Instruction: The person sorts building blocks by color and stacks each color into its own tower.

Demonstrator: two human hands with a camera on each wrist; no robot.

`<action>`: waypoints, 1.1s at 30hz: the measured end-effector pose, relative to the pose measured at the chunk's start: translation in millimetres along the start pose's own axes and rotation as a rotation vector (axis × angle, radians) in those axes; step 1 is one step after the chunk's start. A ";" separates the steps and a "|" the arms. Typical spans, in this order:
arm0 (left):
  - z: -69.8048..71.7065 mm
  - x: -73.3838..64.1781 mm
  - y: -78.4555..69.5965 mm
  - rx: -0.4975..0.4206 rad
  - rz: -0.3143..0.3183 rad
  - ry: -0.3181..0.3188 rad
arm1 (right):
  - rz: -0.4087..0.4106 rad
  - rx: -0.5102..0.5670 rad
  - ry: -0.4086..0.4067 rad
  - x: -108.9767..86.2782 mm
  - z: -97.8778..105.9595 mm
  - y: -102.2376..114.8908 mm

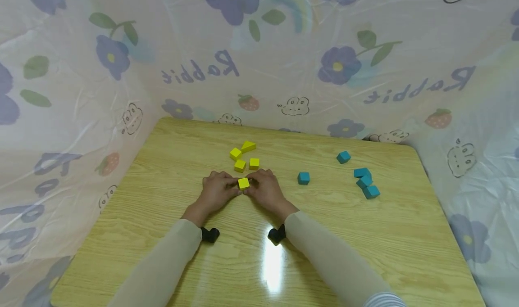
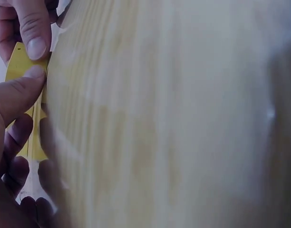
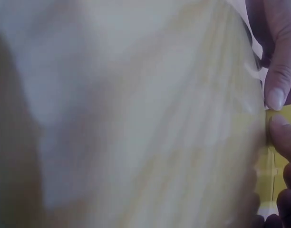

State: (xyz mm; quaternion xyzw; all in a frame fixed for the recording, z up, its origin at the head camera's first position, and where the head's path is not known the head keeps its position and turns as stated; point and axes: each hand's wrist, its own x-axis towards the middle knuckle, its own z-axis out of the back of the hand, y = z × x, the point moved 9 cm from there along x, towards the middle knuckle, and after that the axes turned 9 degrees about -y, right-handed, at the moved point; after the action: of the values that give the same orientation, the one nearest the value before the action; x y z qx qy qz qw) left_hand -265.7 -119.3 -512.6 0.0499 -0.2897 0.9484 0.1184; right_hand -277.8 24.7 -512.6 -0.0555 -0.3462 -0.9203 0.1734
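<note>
A small yellow cube [image 1: 243, 183] sits between the two hands at the middle of the wooden table. My left hand [image 1: 217, 191] pinches its left side with thumb and fingers. From the right, my right hand [image 1: 266, 190] pinches the same cube. In the left wrist view both thumbs press close together on the yellow face [image 2: 21, 64]. The right wrist view shows the thumbtips meeting at the cube's edge [image 3: 289, 113]. Just beyond the hands lie two yellow cubes [image 1: 239, 165], [image 1: 254, 164], with another yellow cube [image 1: 235, 154] and a yellow triangular block [image 1: 248, 146] farther back.
To the right stand a blue cube [image 1: 303, 178] and, farther off, another blue block [image 1: 343, 157]. Several more blue blocks [image 1: 371, 191] cluster near the table's right side. A printed cloth [image 1: 267, 73] hangs round the wooden table [image 1: 170, 262] at the back and sides.
</note>
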 end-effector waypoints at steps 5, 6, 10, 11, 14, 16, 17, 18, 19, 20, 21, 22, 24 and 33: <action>-11.8 -1.2 -12.3 0.014 -0.017 0.040 | -0.050 0.011 -0.025 -16.8 14.5 -10.8; -13.9 -2.0 -15.6 0.014 -0.028 0.049 | -0.054 0.010 -0.029 -20.9 17.3 -12.1; -20.0 -6.9 -26.5 0.008 -0.061 0.071 | -0.078 0.000 -0.049 -38.0 25.7 -16.5; -21.5 -8.1 -28.5 0.013 -0.070 0.073 | -0.078 -0.001 -0.061 -42.1 27.7 -16.9; -24.9 -12.5 -34.9 -0.001 -0.081 0.089 | -0.080 -0.004 -0.089 -53.6 33.0 -17.6; -27.7 -14.9 -38.3 -0.004 -0.090 0.102 | -0.075 -0.003 -0.104 -60.0 36.5 -17.3; -28.5 -16.1 -39.7 -0.004 -0.092 0.107 | -0.076 -0.003 -0.107 -62.8 37.7 -17.3; -28.8 -17.2 -41.0 -0.009 -0.093 0.108 | -0.075 -0.002 -0.112 -65.2 38.9 -17.5; -29.4 -17.8 -40.9 -0.003 -0.095 0.107 | -0.076 -0.002 -0.115 -66.4 39.4 -17.6; -29.5 -18.4 -41.1 0.001 -0.097 0.105 | -0.074 -0.002 -0.116 -67.5 39.6 -17.7; -29.4 -18.9 -41.4 0.006 -0.101 0.102 | -0.077 -0.001 -0.117 -68.4 39.7 -18.1; -29.5 -19.4 -41.4 0.011 -0.104 0.100 | -0.081 -0.004 -0.116 -69.2 39.3 -18.9; -29.5 -20.2 -41.7 0.016 -0.110 0.095 | -0.084 0.002 -0.118 -70.5 39.3 -19.7; -28.4 -23.7 -45.0 0.025 -0.151 0.091 | -0.054 -0.003 -0.121 -74.0 37.0 -21.2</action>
State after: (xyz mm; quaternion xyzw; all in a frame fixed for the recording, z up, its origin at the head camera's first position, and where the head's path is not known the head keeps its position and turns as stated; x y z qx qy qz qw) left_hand -232.2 -71.8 -515.8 0.0299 -0.2675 0.9417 0.2020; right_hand -216.9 84.7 -514.3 -0.1017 -0.3562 -0.9201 0.1271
